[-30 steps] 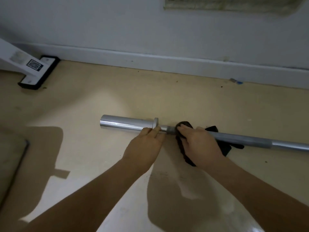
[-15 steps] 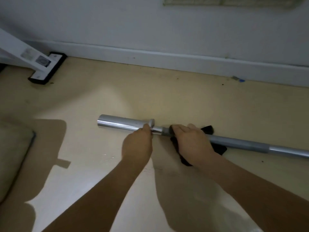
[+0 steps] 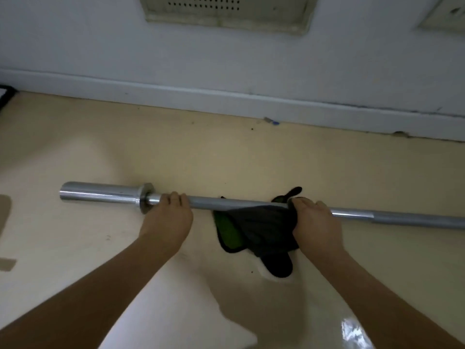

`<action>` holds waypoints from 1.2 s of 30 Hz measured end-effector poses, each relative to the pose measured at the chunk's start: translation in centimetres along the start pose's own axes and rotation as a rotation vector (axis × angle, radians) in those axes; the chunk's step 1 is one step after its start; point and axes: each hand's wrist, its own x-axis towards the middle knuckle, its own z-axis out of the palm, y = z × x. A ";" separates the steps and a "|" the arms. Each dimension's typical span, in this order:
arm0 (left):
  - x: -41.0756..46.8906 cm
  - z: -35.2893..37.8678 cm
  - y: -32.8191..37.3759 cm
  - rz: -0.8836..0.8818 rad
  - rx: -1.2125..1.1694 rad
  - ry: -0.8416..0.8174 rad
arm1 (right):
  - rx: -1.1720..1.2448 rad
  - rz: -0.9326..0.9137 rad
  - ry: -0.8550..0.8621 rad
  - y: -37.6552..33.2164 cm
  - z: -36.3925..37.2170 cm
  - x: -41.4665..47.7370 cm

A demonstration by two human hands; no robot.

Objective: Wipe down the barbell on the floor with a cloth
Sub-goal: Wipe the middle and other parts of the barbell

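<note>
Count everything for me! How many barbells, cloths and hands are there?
Barbell: 1
Cloth: 1
Hands: 2, the left hand and the right hand
Total: 4

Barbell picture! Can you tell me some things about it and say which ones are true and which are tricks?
1. The barbell is silver metal. True.
2. The right hand holds a cloth against the bar. True.
3. The left hand holds the cloth too. False: it grips bare metal beside the collar.
4. The cloth is all white. False: it is dark with a green side.
5. Big weight plates sit on the sleeve. False: the sleeve is bare.
</note>
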 end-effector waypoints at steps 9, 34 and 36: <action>-0.4 -2.5 6.7 0.155 -0.145 -0.172 | 0.107 -0.261 0.103 -2.5 0.6 -1.1; -0.4 -7.6 16.6 0.362 -0.222 -0.160 | 0.185 0.002 0.102 7.6 0.3 -3.1; -0.2 -7.6 18.8 0.345 -0.205 -0.175 | 0.193 0.216 0.181 11.8 0.3 -3.4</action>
